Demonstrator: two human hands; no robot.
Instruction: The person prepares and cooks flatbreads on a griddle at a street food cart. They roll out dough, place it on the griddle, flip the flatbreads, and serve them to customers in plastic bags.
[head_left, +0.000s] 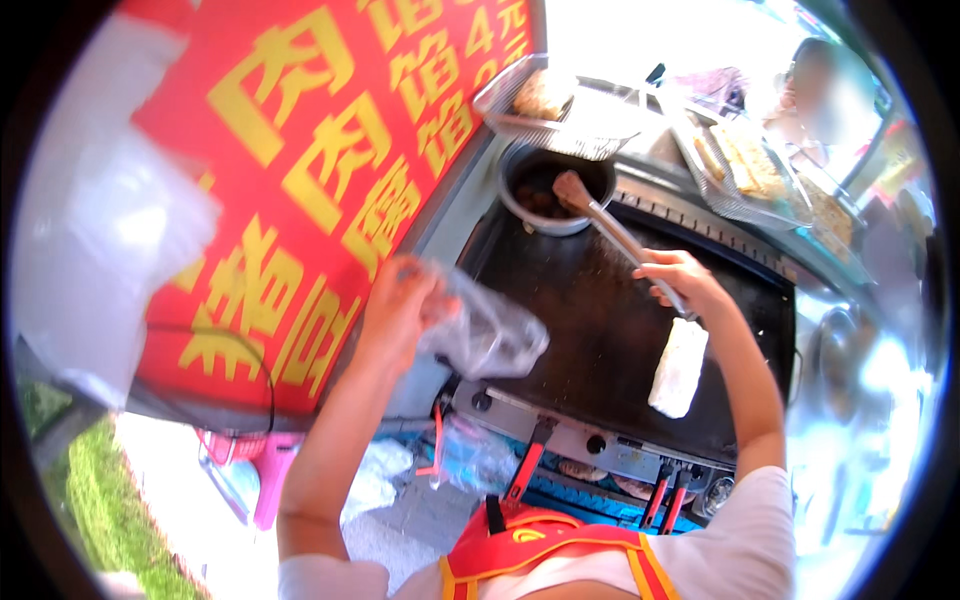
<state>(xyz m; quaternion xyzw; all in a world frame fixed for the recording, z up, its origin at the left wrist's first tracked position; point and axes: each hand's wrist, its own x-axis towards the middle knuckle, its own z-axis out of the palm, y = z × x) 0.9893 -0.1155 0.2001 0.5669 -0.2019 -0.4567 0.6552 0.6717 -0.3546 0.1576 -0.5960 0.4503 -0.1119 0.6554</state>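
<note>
My left hand (405, 300) grips a thin clear plastic bag (491, 334) by its upper end. The bag hangs over the left front corner of a dark flat griddle (585, 315). In my right hand (682, 277) is a pair of metal tongs (619, 236), slanting up and left. Their brown far end reaches over a round metal pot (510, 199); whether it grips anything cannot be made out. Dark roundish food pieces (534, 201) lie inside the pot, at the griddle's back left. A white oblong slab (679, 367), perhaps dough, rests on the griddle below my right hand.
Behind the pot is a wire basket (517, 124) with a browned flatbread (544, 94). Another wire basket (739, 202) at the back right holds golden flat pieces (746, 157). A red sign (247, 202) bearing writing stands left. Red-handled tools (525, 472) stick out at the front. A blurred person (817, 97) is beyond.
</note>
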